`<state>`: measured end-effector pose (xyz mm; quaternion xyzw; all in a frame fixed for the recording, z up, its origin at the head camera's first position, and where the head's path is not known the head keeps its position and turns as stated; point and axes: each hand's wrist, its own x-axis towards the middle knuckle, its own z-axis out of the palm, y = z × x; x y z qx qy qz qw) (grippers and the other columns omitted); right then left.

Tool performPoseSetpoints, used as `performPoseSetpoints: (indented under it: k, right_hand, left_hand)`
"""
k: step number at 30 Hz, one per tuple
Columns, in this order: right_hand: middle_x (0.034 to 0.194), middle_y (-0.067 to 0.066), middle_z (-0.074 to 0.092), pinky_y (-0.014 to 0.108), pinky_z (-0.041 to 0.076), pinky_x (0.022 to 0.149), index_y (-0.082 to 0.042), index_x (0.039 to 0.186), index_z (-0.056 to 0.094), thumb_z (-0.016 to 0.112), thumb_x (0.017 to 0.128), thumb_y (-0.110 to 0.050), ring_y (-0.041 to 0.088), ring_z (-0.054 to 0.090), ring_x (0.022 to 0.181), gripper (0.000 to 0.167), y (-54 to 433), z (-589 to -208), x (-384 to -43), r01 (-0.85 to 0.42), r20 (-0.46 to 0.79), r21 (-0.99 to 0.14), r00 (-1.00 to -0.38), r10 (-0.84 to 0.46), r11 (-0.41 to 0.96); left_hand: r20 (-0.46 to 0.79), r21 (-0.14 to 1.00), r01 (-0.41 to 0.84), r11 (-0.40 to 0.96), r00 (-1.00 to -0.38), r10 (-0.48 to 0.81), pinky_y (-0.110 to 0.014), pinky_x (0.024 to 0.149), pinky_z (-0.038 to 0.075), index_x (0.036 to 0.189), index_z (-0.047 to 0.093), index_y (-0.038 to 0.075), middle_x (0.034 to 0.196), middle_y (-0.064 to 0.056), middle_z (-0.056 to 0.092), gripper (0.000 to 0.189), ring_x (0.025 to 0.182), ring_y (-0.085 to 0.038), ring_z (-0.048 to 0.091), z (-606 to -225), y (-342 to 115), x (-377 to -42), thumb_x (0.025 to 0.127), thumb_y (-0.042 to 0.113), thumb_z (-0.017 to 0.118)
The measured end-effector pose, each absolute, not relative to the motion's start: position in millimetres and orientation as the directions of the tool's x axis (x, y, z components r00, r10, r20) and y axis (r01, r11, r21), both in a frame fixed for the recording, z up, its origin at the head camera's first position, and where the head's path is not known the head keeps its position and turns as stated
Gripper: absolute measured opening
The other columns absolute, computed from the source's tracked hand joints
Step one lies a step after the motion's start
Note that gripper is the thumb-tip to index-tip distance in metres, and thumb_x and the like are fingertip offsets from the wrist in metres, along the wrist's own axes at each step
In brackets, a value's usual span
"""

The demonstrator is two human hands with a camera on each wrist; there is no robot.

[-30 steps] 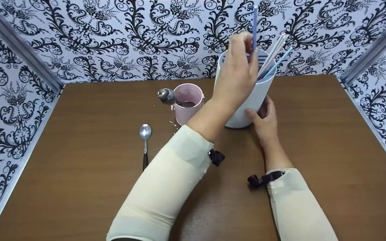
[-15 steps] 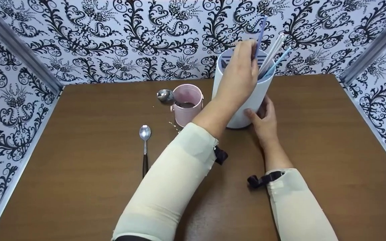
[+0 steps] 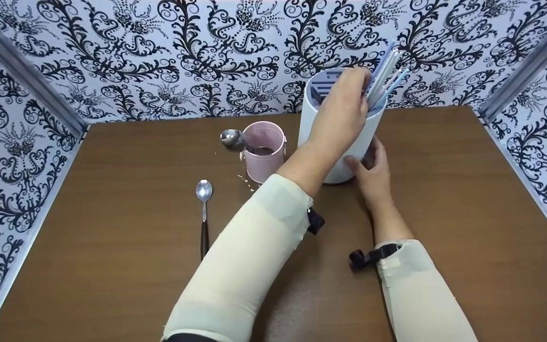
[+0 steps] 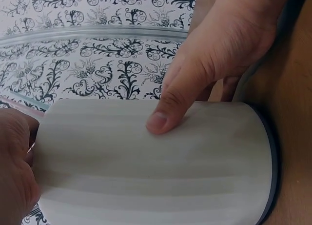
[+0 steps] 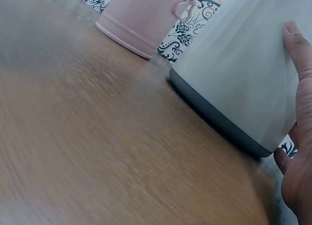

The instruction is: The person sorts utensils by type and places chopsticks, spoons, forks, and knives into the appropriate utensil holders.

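Observation:
A white oval knife block [image 3: 307, 126] with a slotted top and dark base stands at the back right of the table. My left hand [image 3: 342, 111] is over its rim, fingers curled at the lower part of a slim purple stick [image 3: 384, 58] that leans among white sticks [image 3: 387, 71] and a light blue stick [image 3: 400, 80]. The purple stick's lower end is hidden. My right hand [image 3: 372, 178] grips the block low on its right side. In the left wrist view its thumb [image 4: 163, 120] lies on the white wall [image 4: 146, 161], with the other fingers behind.
Left of the block stands a pink bucket-shaped cup [image 3: 265, 164], with a metal spoon head [image 3: 232, 138] sticking out over its rim. Small pale crumbs [image 3: 246, 181] lie by it. A dark-handled spoon [image 3: 204, 191] lies on the wooden table [image 3: 126, 228]. Patterned panels [image 3: 197, 57] rise behind.
My left hand has moved down and slightly right; the purple stick has sunk lower into the block and now leans right, beside the other sticks. My right hand keeps its grip on the block.

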<state>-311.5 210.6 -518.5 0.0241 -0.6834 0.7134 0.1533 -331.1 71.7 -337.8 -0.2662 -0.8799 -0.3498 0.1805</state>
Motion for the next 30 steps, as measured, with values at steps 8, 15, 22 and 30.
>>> performPoseSetpoints:
  k: [8,15,22,30]
  right_hand:
    - [0.162,0.008,0.041,0.041,0.034,0.124,-0.01,0.162,0.031,0.076,0.091,-0.018,0.018,0.041,0.148,0.084,211.2,-519.1,-311.3,-0.244,0.238,-0.97,-0.952,0.19,-0.006]
    - [0.162,0.009,0.041,0.041,0.032,0.126,-0.009,0.161,0.032,0.076,0.091,-0.019,0.019,0.041,0.149,0.084,211.2,-518.6,-311.0,-0.25,0.249,-0.968,-0.95,0.189,0.02]
    - [0.16,0.008,0.043,0.042,0.034,0.125,-0.008,0.161,0.033,0.076,0.09,-0.016,0.02,0.043,0.147,0.083,209.8,-517.0,-310.4,-0.262,0.256,-0.965,-0.947,0.194,-0.005]
    - [0.16,0.011,0.043,0.043,0.035,0.124,-0.007,0.161,0.032,0.077,0.09,-0.015,0.02,0.044,0.146,0.084,208.9,-517.3,-311.5,-0.247,0.239,-0.969,-0.95,0.202,-0.018]
  left_hand:
    - [0.431,0.507,0.56,0.656,-0.823,0.37,-0.014,0.113,0.041,0.136,0.053,0.009,0.135,-0.004,0.058,0.031,0.127,-0.013,0.057,-336.6,71.9,-329.8,0.105,0.005,0.049]
    - [0.425,0.504,0.556,0.661,-0.826,0.37,-0.015,0.112,0.042,0.137,0.052,0.009,0.136,-0.004,0.058,0.032,0.126,-0.013,0.058,-335.7,71.0,-328.9,0.105,0.005,0.049]
    - [0.417,0.488,0.541,0.685,-0.834,0.362,-0.017,0.111,0.044,0.139,0.051,0.01,0.136,-0.004,0.058,0.033,0.126,-0.013,0.058,-334.6,71.3,-328.4,0.106,0.006,0.049]
    - [0.417,0.493,0.541,0.682,-0.834,0.36,-0.017,0.111,0.044,0.138,0.052,0.01,0.134,-0.003,0.059,0.033,0.125,-0.014,0.058,-335.3,70.7,-327.1,0.105,0.005,0.049]
